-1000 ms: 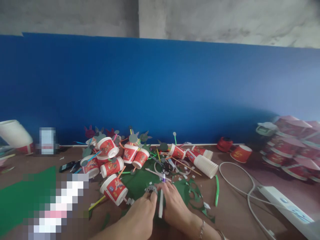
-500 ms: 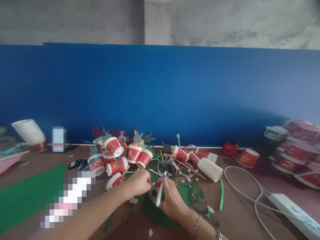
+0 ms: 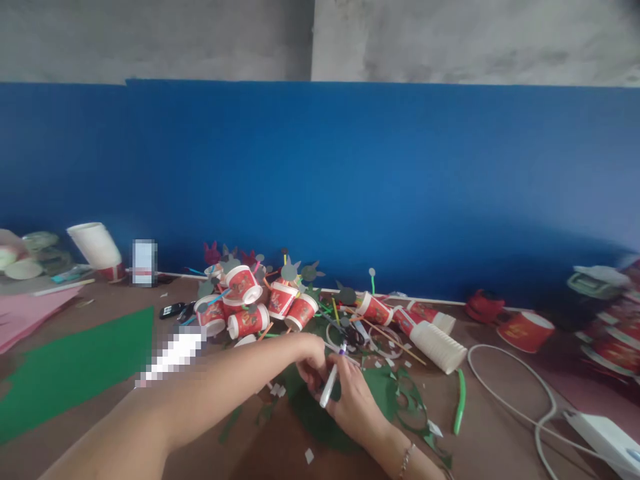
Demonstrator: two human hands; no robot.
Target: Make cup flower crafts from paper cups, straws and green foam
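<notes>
Pen location: the slim white cylindrical marker pen with a purple band is in the right hand, above a dark green paper sheet.
Pen direction: long axis slanted; the purple-banded end points away from the person and slightly right, the plain white end back toward the person and slightly left. Whether the writing tip is exposed cannot be told.
Right hand: thumb and fingers close around the pen, back of the hand uppermost; forearm enters from lower right, with a silver chain bracelet at the wrist.
Left hand: the left hand is bent at the wrist beside the pen, fingers curled downward. Fingertips are largely hidden; whether they pinch anything cannot be told. Forearm runs in from lower left.
Right of hands: curled green paper offcuts, then a bright green bendy tube.
Beyond hands: black-handled scissors; a nested stack of white paper cups, lying tilted.
Beyond left forearm: a heap of red-and-white printed paper cups, several on their sides.
Left side: a flat bright green sheet.
Far right: a white power strip.
Background: a plain blue partition.
</notes>
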